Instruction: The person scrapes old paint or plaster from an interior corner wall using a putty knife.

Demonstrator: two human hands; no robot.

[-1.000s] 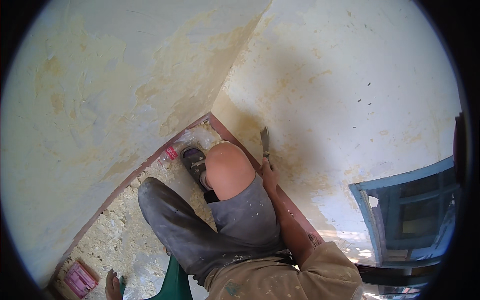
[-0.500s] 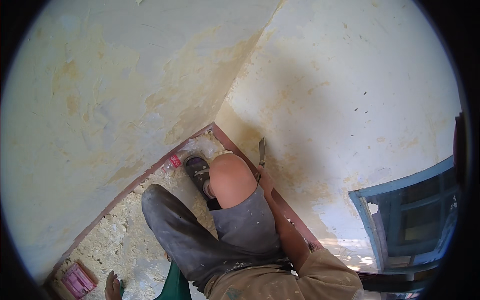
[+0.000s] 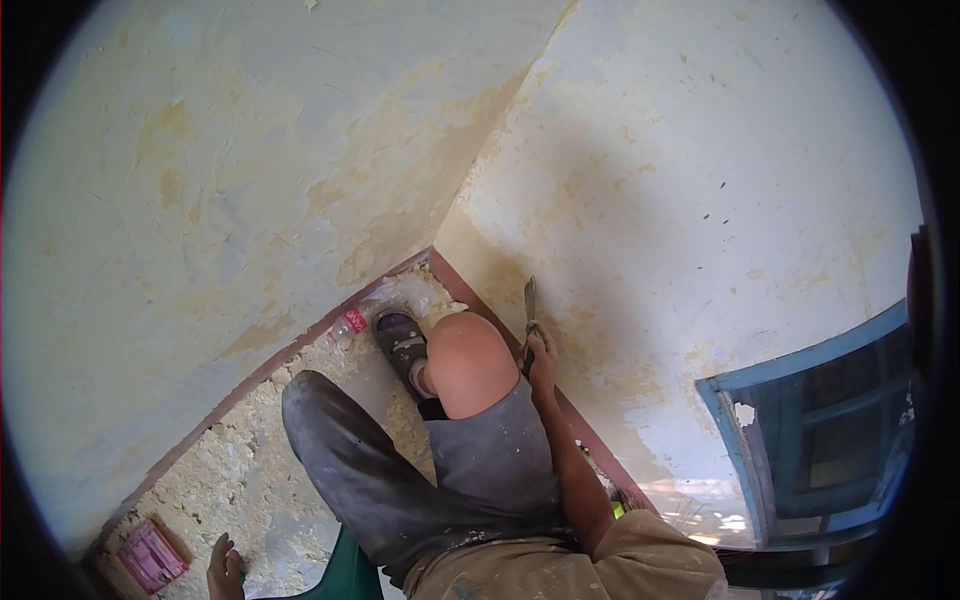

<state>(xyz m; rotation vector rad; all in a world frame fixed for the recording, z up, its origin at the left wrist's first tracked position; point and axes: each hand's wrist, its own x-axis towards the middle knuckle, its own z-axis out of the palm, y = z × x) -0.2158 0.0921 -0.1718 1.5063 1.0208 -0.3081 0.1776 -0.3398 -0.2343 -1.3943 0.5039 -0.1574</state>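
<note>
My right hand (image 3: 542, 358) is closed round the handle of a putty knife (image 3: 531, 302), just beyond my bare right knee. Its flat blade points up along the right wall (image 3: 640, 240), close to the surface; I cannot tell whether it touches. Paint on that wall is worn off in yellowish patches. At the lower left, my left hand (image 3: 226, 570) hangs over the littered floor with its fingers apart and nothing in it. Beside it lies a pink rectangular box or tray (image 3: 152, 558).
Paint flakes and crumbs (image 3: 235, 470) cover the floor. A clear plastic bottle with a red label (image 3: 354, 321) lies by the left wall (image 3: 200, 250), near my sandal (image 3: 402, 345). Reddish skirting (image 3: 300, 345) edges the walls. I sit on a green chair (image 3: 345, 570). A blue-framed window (image 3: 810, 365) is at right.
My right hand has come more into view past my knee, with the putty knife shifted slightly. My left hand has risen a little. The whole view has moved slightly.
</note>
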